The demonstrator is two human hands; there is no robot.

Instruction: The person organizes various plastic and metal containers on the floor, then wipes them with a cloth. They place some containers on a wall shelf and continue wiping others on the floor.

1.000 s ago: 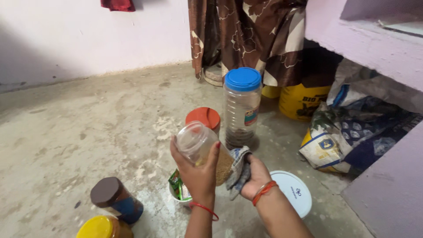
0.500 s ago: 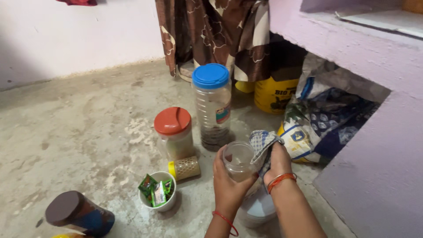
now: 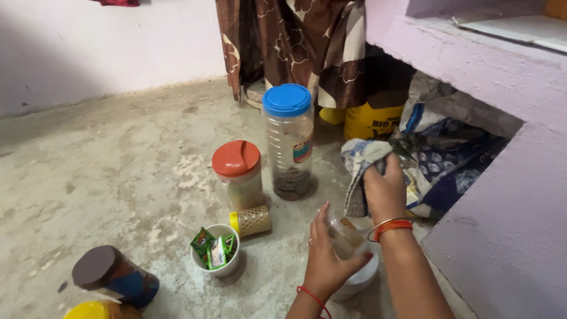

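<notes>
My left hand (image 3: 328, 260) grips a clear plastic jar (image 3: 347, 235), held low over a white lid (image 3: 359, 279) on the floor. My right hand (image 3: 385, 189) is raised just above the jar and clutches a blue and white patterned cloth (image 3: 358, 162) that hangs down from the fist. Both wrists wear red bands. The jar's lower part is hidden behind my left hand.
On the concrete floor (image 3: 118, 171) stand a tall clear jar with a blue lid (image 3: 289, 139), an orange-lidded jar (image 3: 237, 174), a small gold tin on its side (image 3: 252, 221), a white cup of sachets (image 3: 215, 250), a brown-lidded jar (image 3: 112, 276) and a yellow lid (image 3: 88, 311). Sacks (image 3: 449, 153) lie under a purple ledge (image 3: 502, 71) at right.
The jar has come down from in front of me to low on the right, over the white lid. The cloth hand has lifted off the jar and risen above it.
</notes>
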